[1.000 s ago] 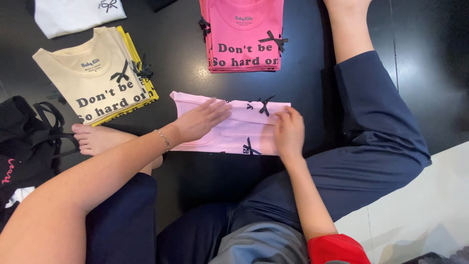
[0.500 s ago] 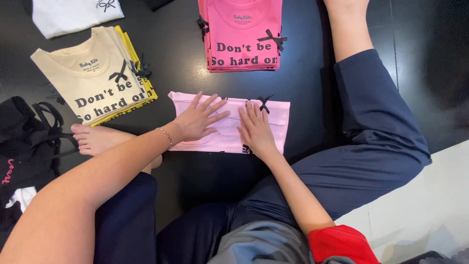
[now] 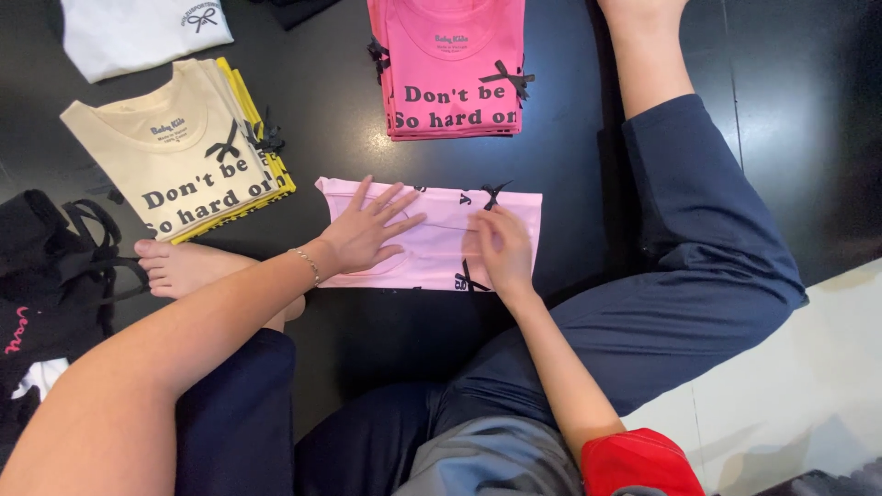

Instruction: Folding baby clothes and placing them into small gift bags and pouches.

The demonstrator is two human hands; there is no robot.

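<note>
A light pink shirt folded into a long strip lies on the black floor in front of me, with small black bows on it. My left hand lies flat on its left part with fingers spread. My right hand presses on the middle of the strip with fingers bent, the fabric's right end showing beyond it. Whether the right fingers pinch the cloth I cannot tell.
A stack of folded darker pink shirts lies beyond. A cream and yellow stack sits at left, a white shirt above it, black garments at far left. My bare foot and legs in dark blue trousers flank the strip.
My right hand has slid from the strip's right end toward its middle. My left hand has spread flat and stayed on the left part.
</note>
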